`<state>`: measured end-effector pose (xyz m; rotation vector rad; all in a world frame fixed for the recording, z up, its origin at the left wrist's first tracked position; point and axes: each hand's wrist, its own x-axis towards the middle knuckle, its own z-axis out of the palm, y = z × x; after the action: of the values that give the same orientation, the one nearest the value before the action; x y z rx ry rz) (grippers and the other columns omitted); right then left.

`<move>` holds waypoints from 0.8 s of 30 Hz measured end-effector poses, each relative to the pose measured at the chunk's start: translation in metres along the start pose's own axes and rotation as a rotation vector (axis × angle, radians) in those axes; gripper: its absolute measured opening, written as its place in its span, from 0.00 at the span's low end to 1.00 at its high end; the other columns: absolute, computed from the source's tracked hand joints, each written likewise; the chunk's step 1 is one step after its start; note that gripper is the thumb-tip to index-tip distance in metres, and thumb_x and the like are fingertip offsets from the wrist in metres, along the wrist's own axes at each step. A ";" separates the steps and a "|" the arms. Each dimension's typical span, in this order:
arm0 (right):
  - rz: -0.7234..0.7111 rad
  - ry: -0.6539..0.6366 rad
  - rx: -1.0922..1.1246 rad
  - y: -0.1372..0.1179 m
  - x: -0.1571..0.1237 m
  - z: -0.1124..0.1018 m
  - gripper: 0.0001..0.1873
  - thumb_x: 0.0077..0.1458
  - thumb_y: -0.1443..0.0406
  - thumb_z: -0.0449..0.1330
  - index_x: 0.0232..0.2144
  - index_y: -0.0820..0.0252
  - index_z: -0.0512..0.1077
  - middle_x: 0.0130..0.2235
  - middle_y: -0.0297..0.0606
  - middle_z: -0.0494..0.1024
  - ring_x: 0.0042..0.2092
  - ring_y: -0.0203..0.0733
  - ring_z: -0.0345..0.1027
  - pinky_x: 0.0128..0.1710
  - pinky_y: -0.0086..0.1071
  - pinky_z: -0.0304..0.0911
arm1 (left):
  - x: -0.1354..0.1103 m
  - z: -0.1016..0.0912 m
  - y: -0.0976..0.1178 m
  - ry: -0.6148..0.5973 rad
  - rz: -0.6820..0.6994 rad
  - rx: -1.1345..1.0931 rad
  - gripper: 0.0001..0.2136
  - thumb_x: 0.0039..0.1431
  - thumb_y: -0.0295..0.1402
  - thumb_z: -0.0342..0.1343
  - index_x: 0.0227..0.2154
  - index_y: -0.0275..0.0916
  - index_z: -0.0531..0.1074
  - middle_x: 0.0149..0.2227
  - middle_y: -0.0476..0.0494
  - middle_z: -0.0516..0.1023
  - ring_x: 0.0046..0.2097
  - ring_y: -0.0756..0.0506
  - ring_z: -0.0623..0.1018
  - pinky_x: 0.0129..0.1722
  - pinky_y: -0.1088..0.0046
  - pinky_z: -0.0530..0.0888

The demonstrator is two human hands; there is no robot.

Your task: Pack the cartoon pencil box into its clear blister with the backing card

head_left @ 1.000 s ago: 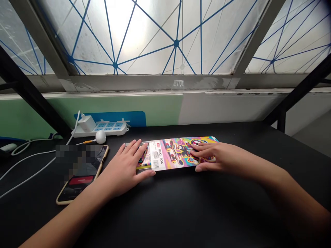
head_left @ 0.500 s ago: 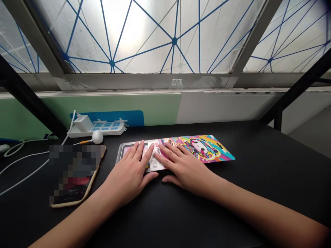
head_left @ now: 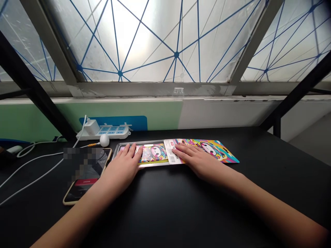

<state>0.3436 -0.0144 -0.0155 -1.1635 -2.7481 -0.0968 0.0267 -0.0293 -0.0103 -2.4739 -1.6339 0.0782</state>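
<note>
A flat pencil box [head_left: 152, 153] with a bright cartoon print lies on the black table [head_left: 181, 206]. A colourful printed card sleeve [head_left: 214, 150] sticks out over its right end. My left hand [head_left: 123, 165] lies flat on the box's left end, fingers stretched out. On the sleeve's left part, by the white label, my right hand [head_left: 199, 160] rests flat with its fingers spread.
A phone [head_left: 85, 175] lies left of my left hand. Behind it sit a white power strip [head_left: 108, 131] with a charger, a small white ball [head_left: 104, 139] and white cables [head_left: 31, 165]. A window with blue tape lines rises behind the table.
The card sleeve has slid to the right, off the box, baring the box's printed lid. My right hand went with it and my hands moved apart.
</note>
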 end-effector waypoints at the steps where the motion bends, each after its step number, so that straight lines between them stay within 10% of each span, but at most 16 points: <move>1: -0.007 0.009 -0.007 0.003 0.000 0.002 0.35 0.65 0.74 0.49 0.71 0.48 0.54 0.70 0.42 0.61 0.70 0.54 0.54 0.65 0.57 0.59 | 0.000 0.000 -0.004 -0.011 -0.010 -0.023 0.28 0.68 0.35 0.52 0.69 0.32 0.59 0.69 0.23 0.58 0.69 0.25 0.62 0.63 0.47 0.67; 16: -0.030 0.355 -0.149 0.053 -0.067 -0.020 0.40 0.61 0.80 0.45 0.71 0.52 0.53 0.66 0.44 0.69 0.66 0.49 0.62 0.64 0.51 0.63 | -0.007 -0.007 -0.022 0.103 0.076 -0.207 0.28 0.71 0.53 0.41 0.68 0.51 0.61 0.67 0.32 0.66 0.66 0.29 0.67 0.58 0.48 0.68; 24: -0.254 0.243 -0.164 -0.093 -0.048 -0.032 0.31 0.65 0.73 0.46 0.69 0.63 0.58 0.66 0.48 0.67 0.67 0.56 0.61 0.61 0.54 0.65 | 0.010 -0.014 -0.009 0.182 0.066 -0.180 0.22 0.73 0.45 0.42 0.63 0.52 0.70 0.58 0.35 0.75 0.55 0.33 0.74 0.51 0.52 0.72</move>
<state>0.3136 -0.1172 0.0084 -0.7696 -2.6912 -0.4686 0.0245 -0.0182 0.0055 -2.5767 -1.5460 -0.2902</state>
